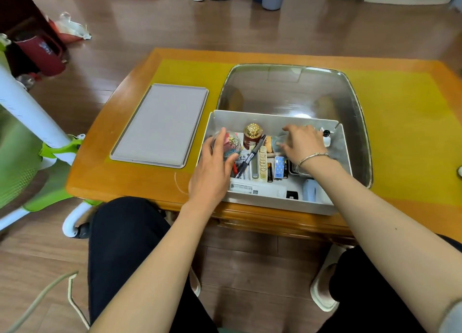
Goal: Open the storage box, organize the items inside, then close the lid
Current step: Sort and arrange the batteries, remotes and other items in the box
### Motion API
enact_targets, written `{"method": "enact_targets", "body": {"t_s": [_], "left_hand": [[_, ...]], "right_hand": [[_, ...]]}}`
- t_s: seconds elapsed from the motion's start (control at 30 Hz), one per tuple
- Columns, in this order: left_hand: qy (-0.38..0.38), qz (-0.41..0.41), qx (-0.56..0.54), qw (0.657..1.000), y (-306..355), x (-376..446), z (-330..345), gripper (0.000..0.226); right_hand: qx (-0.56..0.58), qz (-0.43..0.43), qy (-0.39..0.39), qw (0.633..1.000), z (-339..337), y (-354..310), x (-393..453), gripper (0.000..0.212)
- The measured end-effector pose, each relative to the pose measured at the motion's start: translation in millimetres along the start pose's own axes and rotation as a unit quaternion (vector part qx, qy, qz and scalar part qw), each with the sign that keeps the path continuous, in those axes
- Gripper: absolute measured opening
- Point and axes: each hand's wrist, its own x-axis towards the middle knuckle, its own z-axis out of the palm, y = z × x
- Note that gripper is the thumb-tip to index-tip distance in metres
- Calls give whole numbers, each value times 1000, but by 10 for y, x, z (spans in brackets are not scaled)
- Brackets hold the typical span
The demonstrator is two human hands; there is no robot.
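The storage box (275, 200) sits open at the counter's (125, 182) near edge, its lid (160, 125) laid flat to the left so both hands can sort inside. The left hand (215, 167) curls round a clear jar (226, 145); the right hand's (300, 142) fingers (287, 128) spread over something clear and blurred, grip uncertain.

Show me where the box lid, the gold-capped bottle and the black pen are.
box lid (160, 125): head view, middle of its flat grey panel, lying on the table left of the box.
gold-capped bottle (253, 130): head view, on its gold cap.
black pen (252, 155): head view, on its barrel.
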Motion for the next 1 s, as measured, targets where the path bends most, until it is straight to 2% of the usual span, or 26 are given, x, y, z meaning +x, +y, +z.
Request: {"method": "enact_targets", "body": {"t_s": [0.13,0.37,0.53,0.63,0.8,0.9,1.0], "left_hand": [[-13,1,2,1000,-9,9,-4,55],[-16,-47,-20,999,-7,2,35,62],[-35,-35,-64,997,20,2,-32,65],[-53,-32,-72,995,14,9,-40,62],[-62,15,-107,992,64,6,-24,58],[-85,56,-146,984,183,0,29,52],[-114,53,-190,974,322,7,101,52]], "right_hand": [[94,4,8,996,-33,20,-52,15],[221,47,119,967,-138,121,-251,14],[369,50,106,922,-232,49,-399,4],[440,48,94,892,-272,-9,-503,6],[516,59,85,851,-243,-61,-658,21],[531,76,81,840,-205,-62,-719,16],[555,70,82,825,-233,-63,-747,24]]}}
